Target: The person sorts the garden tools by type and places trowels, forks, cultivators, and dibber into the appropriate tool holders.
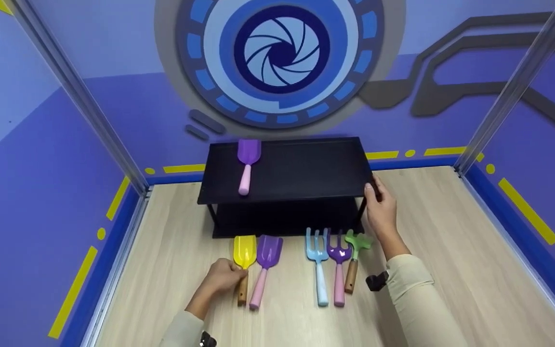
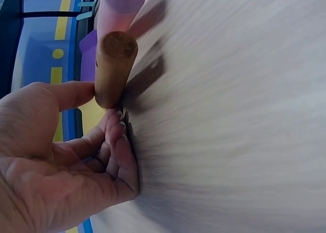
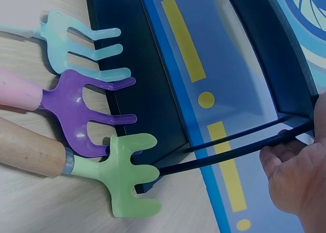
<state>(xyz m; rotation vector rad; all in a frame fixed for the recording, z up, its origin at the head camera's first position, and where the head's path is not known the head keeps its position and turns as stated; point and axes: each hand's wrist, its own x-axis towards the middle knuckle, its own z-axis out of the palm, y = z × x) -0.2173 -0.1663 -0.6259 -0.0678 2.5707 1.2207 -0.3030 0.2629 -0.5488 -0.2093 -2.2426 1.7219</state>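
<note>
My left hand (image 1: 224, 275) pinches the brown wooden handle of a yellow hand trowel (image 1: 244, 250) between thumb and fingers. The left wrist view shows that handle (image 2: 116, 70) end-on, the fingertips down near the tabletop. To its right lies a purple trowel (image 1: 269, 251) with a pink handle. My right hand (image 1: 382, 212) grips the right end of a black two-tier shelf (image 1: 316, 168), thumb on the top edge. In the right wrist view the fingers curl by the shelf's side rod (image 3: 239, 150). On the upper tier rests another purple trowel (image 1: 249, 152).
In front of the shelf's right half lie a light-blue hand fork (image 1: 317, 250), a purple fork (image 1: 339, 253) with a pink handle and a small green rake (image 1: 357, 241) with a wooden handle. Blue-purple panels (image 1: 128, 120) enclose the wooden tabletop (image 1: 176, 217) at the back and sides.
</note>
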